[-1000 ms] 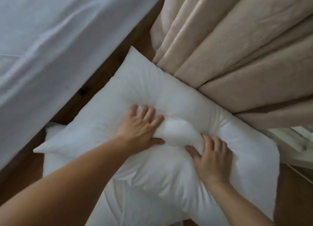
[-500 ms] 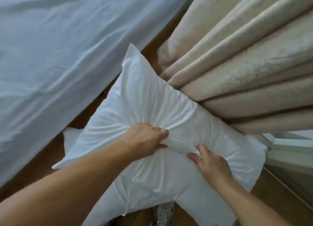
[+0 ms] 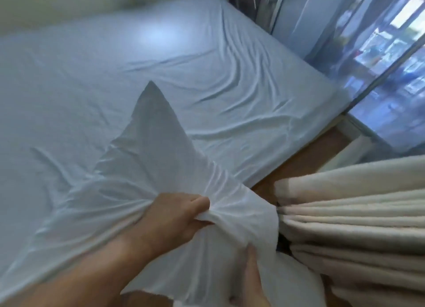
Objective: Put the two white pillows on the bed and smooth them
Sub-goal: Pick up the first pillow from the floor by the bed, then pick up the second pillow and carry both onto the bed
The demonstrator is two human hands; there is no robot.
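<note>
White pillow (image 3: 151, 168) gripped between both hands (image 3: 174, 217).

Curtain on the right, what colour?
Plain cream-beige, no pattern. The curtain hangs in heavy folds; the head view, the only one, shows it.

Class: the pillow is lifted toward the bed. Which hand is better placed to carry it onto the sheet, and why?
Left. The left hand grips the pillow on the bed side; the right hand holds underneath, nearer the curtain.

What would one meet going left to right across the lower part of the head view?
left hand gripping the pillow → right hand → beige curtain
</note>
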